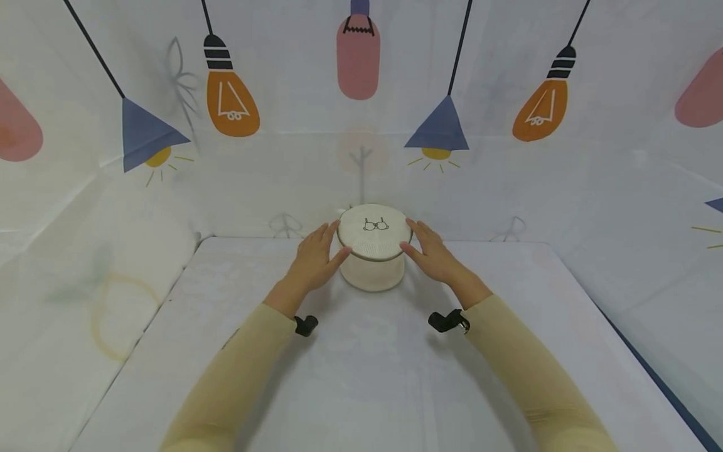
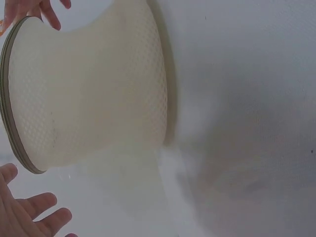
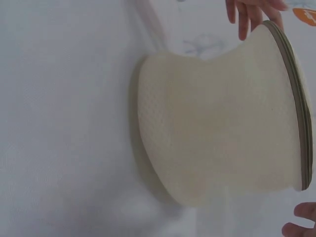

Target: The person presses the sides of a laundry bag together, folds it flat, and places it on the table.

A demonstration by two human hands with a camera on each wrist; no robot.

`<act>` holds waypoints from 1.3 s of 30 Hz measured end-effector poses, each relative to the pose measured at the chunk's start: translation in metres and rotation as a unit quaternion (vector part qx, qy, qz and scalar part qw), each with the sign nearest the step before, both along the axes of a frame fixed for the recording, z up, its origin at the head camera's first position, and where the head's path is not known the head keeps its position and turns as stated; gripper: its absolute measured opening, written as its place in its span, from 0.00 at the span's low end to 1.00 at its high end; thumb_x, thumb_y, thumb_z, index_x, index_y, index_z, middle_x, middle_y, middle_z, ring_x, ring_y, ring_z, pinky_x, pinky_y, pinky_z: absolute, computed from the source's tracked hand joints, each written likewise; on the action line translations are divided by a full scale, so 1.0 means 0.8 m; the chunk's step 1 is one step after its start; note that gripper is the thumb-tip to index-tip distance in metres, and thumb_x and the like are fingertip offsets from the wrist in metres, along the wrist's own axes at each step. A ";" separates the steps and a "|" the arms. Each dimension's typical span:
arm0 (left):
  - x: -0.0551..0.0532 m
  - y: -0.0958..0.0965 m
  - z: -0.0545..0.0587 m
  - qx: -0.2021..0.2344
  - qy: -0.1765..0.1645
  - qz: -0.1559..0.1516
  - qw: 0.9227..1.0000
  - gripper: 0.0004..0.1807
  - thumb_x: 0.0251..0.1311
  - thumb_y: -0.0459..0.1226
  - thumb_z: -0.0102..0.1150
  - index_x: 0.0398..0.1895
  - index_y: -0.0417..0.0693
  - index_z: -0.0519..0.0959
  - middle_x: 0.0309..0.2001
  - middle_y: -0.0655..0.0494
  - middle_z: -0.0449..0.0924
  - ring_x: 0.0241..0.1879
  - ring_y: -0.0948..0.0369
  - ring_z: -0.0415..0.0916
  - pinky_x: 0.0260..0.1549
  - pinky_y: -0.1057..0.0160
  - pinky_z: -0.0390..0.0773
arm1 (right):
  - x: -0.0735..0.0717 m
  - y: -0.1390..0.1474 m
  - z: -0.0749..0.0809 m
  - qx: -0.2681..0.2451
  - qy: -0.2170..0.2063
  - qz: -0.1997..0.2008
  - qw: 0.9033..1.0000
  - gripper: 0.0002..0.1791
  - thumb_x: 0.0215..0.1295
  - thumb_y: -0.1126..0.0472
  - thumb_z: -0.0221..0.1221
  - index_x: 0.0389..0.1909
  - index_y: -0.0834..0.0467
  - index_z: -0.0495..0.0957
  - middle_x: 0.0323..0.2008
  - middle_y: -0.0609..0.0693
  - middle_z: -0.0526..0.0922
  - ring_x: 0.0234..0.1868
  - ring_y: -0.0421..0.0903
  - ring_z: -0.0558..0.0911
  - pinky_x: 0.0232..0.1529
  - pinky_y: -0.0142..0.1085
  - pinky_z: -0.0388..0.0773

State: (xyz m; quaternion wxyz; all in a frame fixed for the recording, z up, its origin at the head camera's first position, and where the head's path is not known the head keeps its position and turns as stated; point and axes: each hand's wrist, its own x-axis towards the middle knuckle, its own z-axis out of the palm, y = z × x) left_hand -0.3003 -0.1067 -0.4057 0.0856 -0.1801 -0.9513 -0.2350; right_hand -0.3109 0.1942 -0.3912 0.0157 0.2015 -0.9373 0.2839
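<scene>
A cream mesh laundry bag (image 1: 374, 273), round and drum-shaped, stands upright on the white table. Its flat top (image 1: 373, 242) carries a small line drawing of a bra, and a grey-green zip (image 3: 298, 108) runs round the upper edge. My left hand (image 1: 317, 256) is at the left side of the top, fingers extended and thumb near the rim. On the opposite side, my right hand (image 1: 435, 252) has its fingers spread along the right rim. Both wrist views show the bag's sides bowing inward at the middle, with fingers close to the zipped edge.
The white table (image 1: 361, 376) reaches back to a pale cloth wall (image 1: 294, 169) printed with hanging lamps and bulbs. Cloth also borders the left and right sides. Black wrist-camera mounts (image 1: 448, 321) stick out below the sleeves.
</scene>
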 end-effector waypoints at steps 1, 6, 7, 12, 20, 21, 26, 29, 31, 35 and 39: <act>-0.001 0.002 0.000 0.000 -0.004 0.001 1.000 0.44 0.73 0.64 0.36 0.81 0.52 0.44 0.78 0.38 0.48 0.76 0.41 0.47 0.70 0.35 0.50 | -0.001 -0.001 0.000 -0.004 0.000 0.000 1.000 0.43 0.76 0.34 0.41 0.81 0.53 0.42 0.78 0.66 0.44 0.78 0.63 0.42 0.71 0.66 0.44; -0.004 0.010 0.002 0.010 -0.019 0.002 1.000 0.43 0.73 0.64 0.35 0.82 0.53 0.41 0.78 0.38 0.48 0.76 0.40 0.48 0.70 0.36 0.51 | -0.005 -0.008 -0.004 -0.019 0.002 -0.001 1.000 0.42 0.77 0.35 0.39 0.81 0.53 0.41 0.79 0.63 0.45 0.79 0.61 0.42 0.74 0.62 0.42; -0.004 0.011 0.002 0.016 -0.018 0.001 1.000 0.43 0.73 0.63 0.36 0.82 0.52 0.41 0.78 0.37 0.48 0.76 0.40 0.48 0.70 0.36 0.51 | -0.006 -0.009 -0.005 -0.023 0.003 -0.002 1.000 0.42 0.77 0.35 0.39 0.81 0.53 0.41 0.79 0.62 0.45 0.79 0.60 0.42 0.74 0.60 0.42; -0.007 0.014 -0.001 0.053 -0.005 -0.007 0.999 0.44 0.73 0.64 0.35 0.81 0.50 0.43 0.77 0.38 0.52 0.75 0.42 0.51 0.70 0.38 0.53 | -0.011 -0.016 -0.010 -0.055 0.011 -0.006 0.998 0.42 0.77 0.35 0.39 0.81 0.54 0.43 0.79 0.59 0.47 0.79 0.59 0.44 0.75 0.57 0.42; -0.018 0.019 -0.011 0.127 0.005 -0.019 0.992 0.43 0.74 0.62 0.35 0.81 0.47 0.45 0.78 0.43 0.50 0.77 0.48 0.49 0.74 0.50 0.50 | -0.023 -0.025 -0.021 -0.101 0.013 -0.027 0.994 0.40 0.78 0.37 0.39 0.81 0.55 0.43 0.79 0.57 0.48 0.79 0.55 0.48 0.76 0.51 0.46; -0.019 0.020 -0.011 0.132 0.002 -0.019 0.991 0.42 0.75 0.61 0.36 0.81 0.47 0.44 0.78 0.43 0.50 0.77 0.49 0.48 0.74 0.52 0.49 | -0.024 -0.026 -0.022 -0.105 0.011 -0.030 0.994 0.40 0.78 0.36 0.38 0.81 0.54 0.43 0.79 0.56 0.48 0.79 0.54 0.48 0.76 0.51 0.46; -0.022 0.027 -0.011 0.161 -0.015 -0.017 0.987 0.40 0.76 0.58 0.38 0.81 0.49 0.44 0.79 0.44 0.48 0.78 0.51 0.46 0.75 0.54 0.47 | -0.029 -0.032 -0.024 -0.132 0.006 -0.030 0.991 0.40 0.78 0.37 0.38 0.81 0.54 0.43 0.79 0.56 0.48 0.79 0.54 0.48 0.76 0.50 0.45; -0.024 0.030 -0.012 0.174 -0.026 -0.013 0.984 0.40 0.76 0.59 0.37 0.81 0.51 0.44 0.80 0.46 0.47 0.78 0.52 0.45 0.75 0.54 0.46 | -0.030 -0.035 -0.025 -0.147 -0.004 -0.031 0.989 0.39 0.79 0.38 0.39 0.81 0.53 0.43 0.79 0.55 0.47 0.79 0.53 0.48 0.76 0.49 0.45; -0.025 0.032 -0.013 0.177 -0.033 -0.010 0.984 0.40 0.75 0.60 0.36 0.81 0.52 0.43 0.80 0.48 0.46 0.78 0.52 0.45 0.75 0.54 0.46 | -0.030 -0.038 -0.025 -0.153 -0.014 -0.035 0.988 0.39 0.78 0.37 0.38 0.81 0.50 0.43 0.80 0.54 0.47 0.79 0.53 0.48 0.76 0.50 0.45; -0.024 0.036 -0.015 0.186 -0.051 -0.009 0.981 0.41 0.74 0.62 0.36 0.82 0.53 0.43 0.80 0.48 0.45 0.78 0.51 0.45 0.75 0.53 0.46 | -0.028 -0.041 -0.026 -0.164 -0.034 -0.041 0.985 0.38 0.77 0.35 0.38 0.81 0.45 0.43 0.80 0.52 0.46 0.79 0.56 0.48 0.75 0.55 0.46; -0.024 0.041 -0.018 0.194 -0.053 -0.010 0.980 0.42 0.74 0.62 0.37 0.81 0.53 0.43 0.80 0.46 0.45 0.78 0.50 0.45 0.74 0.51 0.47 | -0.025 -0.043 -0.028 -0.174 -0.037 -0.045 0.983 0.38 0.77 0.34 0.38 0.81 0.43 0.43 0.80 0.52 0.46 0.78 0.57 0.49 0.74 0.57 0.48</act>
